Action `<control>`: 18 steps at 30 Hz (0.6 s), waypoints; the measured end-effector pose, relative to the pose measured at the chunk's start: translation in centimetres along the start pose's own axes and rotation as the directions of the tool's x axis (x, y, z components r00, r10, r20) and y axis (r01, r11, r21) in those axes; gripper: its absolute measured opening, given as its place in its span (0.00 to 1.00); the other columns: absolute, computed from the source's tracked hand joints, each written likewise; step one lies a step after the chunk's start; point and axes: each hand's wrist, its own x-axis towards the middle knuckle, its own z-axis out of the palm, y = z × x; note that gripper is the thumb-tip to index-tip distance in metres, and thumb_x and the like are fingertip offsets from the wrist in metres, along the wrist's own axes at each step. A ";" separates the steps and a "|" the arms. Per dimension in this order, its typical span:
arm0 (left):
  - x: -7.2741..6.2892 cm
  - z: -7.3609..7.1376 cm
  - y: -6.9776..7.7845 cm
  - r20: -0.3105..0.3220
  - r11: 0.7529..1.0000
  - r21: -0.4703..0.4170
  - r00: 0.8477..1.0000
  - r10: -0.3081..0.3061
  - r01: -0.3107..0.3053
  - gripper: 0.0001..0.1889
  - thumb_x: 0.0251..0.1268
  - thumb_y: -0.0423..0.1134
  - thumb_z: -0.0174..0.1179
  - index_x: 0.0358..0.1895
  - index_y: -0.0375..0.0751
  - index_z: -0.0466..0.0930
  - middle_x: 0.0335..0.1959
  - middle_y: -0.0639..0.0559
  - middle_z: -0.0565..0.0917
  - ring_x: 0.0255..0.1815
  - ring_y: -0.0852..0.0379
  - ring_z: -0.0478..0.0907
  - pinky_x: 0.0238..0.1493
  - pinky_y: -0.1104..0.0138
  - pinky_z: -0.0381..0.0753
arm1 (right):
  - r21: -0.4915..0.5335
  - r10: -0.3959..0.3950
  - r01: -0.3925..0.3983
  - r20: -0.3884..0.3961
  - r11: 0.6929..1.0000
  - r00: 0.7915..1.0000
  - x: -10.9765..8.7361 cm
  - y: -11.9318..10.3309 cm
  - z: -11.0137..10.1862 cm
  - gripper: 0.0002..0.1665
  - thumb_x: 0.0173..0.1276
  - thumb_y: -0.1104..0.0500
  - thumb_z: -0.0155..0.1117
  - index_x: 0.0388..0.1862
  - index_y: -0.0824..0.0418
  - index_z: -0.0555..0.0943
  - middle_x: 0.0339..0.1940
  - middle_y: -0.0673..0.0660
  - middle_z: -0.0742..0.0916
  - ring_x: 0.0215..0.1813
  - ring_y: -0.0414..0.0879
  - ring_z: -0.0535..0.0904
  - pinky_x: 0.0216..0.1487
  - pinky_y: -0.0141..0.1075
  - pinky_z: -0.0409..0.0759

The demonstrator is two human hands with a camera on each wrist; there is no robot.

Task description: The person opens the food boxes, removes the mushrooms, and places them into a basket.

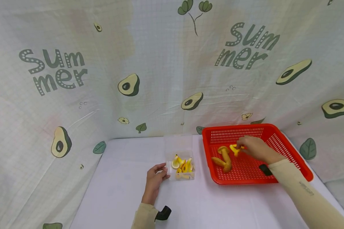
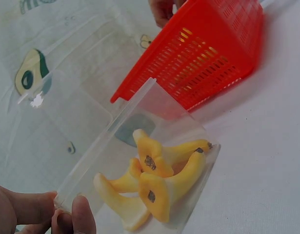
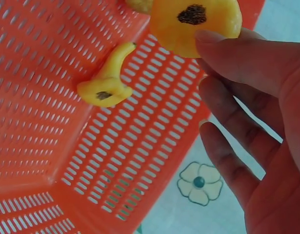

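Observation:
My right hand [image 1: 255, 148] is over the red basket [image 1: 246, 183]. In the right wrist view its thumb and fingers pinch a yellow trumpet-shaped mushroom [image 3: 169, 34] with a dark spot on its cap. Below that, another yellow mushroom [image 3: 108, 83] lies in the basket. My left hand [image 1: 155, 178] holds the left edge of a clear plastic box [image 1: 186, 177], thumb and fingers pinching its corner in the left wrist view. Several yellow mushrooms [image 2: 181, 187] lie inside the box. Its clear lid [image 1: 177, 143] is tipped back, away from me.
Larger brown mushrooms [image 1: 225, 159] lie at the left of the basket. The box and basket stand side by side on a white-covered table [image 1: 117, 178]. Behind them hangs a cloth [image 1: 157, 63] printed with avocados and lettering.

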 end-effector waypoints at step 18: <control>0.0 0.0 0.0 0.000 1.000 0.000 1.000 -0.002 0.002 0.18 0.73 0.22 0.61 0.63 0.19 0.77 0.42 0.44 0.79 0.36 0.56 0.78 0.39 0.68 0.91 | 0.018 0.012 -0.015 0.153 1.000 0.988 1.4 2.2 2.0 0.08 0.61 0.69 0.79 0.36 0.59 0.89 0.34 0.50 0.90 0.37 0.47 0.86 0.43 0.46 0.90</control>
